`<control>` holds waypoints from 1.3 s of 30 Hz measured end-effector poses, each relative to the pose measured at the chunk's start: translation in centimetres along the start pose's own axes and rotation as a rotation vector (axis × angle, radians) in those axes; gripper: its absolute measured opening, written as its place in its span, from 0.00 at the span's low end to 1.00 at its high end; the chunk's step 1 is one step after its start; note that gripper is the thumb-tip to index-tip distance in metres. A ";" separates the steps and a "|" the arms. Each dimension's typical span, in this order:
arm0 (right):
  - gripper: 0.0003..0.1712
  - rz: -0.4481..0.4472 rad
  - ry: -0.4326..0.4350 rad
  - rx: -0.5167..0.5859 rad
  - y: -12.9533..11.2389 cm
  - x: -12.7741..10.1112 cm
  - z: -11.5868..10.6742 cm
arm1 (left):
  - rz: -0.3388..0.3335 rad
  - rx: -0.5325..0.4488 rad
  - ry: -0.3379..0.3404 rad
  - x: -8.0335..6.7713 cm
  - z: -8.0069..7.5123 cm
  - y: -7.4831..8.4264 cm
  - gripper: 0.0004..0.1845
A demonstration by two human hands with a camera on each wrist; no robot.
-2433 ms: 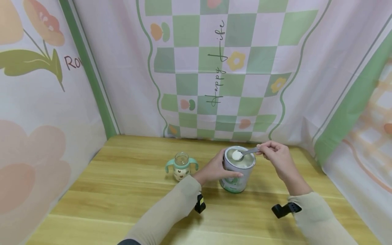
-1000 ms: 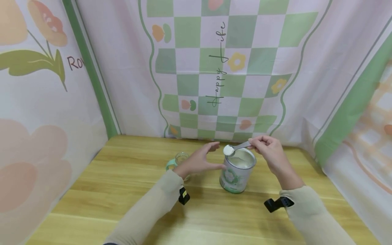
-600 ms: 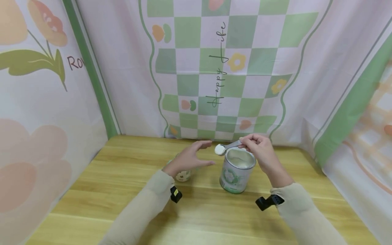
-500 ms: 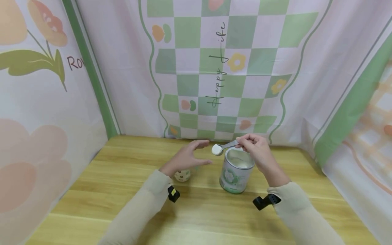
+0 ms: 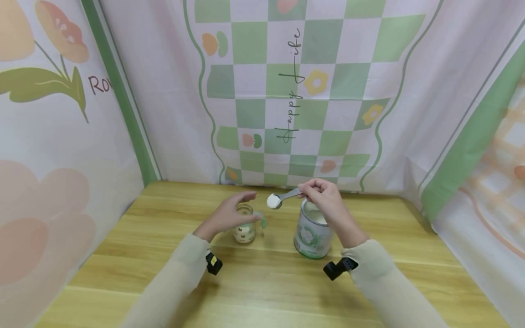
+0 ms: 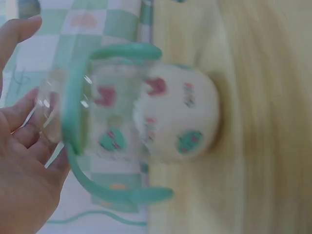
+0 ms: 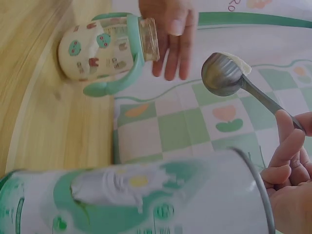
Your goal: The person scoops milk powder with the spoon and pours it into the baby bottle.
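A metal measuring spoon [image 7: 222,75], heaped with white powder [image 5: 273,201], is pinched by its handle in my right hand [image 5: 326,202]. Its bowl hangs in the air between the can and the bottle. My left hand [image 5: 224,216] has thumb and fingers spread about the neck of a clear baby bottle [image 5: 244,234], lidless, with green handles. In the left wrist view, white powder fills the lower part of the bottle [image 6: 180,114], and the fingers [image 6: 24,109] show behind its glass neck. The tall white-and-green powder can [image 5: 310,237] stands uncovered below my right hand, which hides part of its mouth.
Both bottle and can stand on a wooden table [image 5: 262,291], the can to the right of the bottle. A checkered curtain [image 5: 283,155] hangs along the table's back edge. Black wrist cameras [image 5: 337,269] sit on both sleeves.
The right hand has lifted the full spoon out of the can and carried it left towards the bottle. My left hand has let go of the can and moved left to the bottle's neck.
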State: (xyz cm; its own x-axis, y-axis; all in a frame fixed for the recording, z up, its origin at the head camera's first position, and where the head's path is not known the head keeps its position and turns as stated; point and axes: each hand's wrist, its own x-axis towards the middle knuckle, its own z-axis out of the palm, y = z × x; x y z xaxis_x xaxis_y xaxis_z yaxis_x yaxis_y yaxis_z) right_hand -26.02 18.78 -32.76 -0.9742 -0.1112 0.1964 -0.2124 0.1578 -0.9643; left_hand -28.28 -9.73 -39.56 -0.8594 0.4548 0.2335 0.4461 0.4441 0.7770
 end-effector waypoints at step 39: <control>0.12 0.010 -0.030 -0.126 0.5 1.4 6.7 | -0.208 -0.138 0.063 -2.6 0.3 -4.2 0.40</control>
State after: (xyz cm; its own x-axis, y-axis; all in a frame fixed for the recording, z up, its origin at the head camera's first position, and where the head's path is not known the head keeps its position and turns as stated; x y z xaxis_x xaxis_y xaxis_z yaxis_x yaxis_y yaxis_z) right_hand -26.99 12.09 -34.14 -0.9741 -0.1378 0.1793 -0.2120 0.2812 -0.9359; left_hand -27.79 -12.54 -43.60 -0.9449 0.3139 0.0930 0.2237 0.4115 0.8835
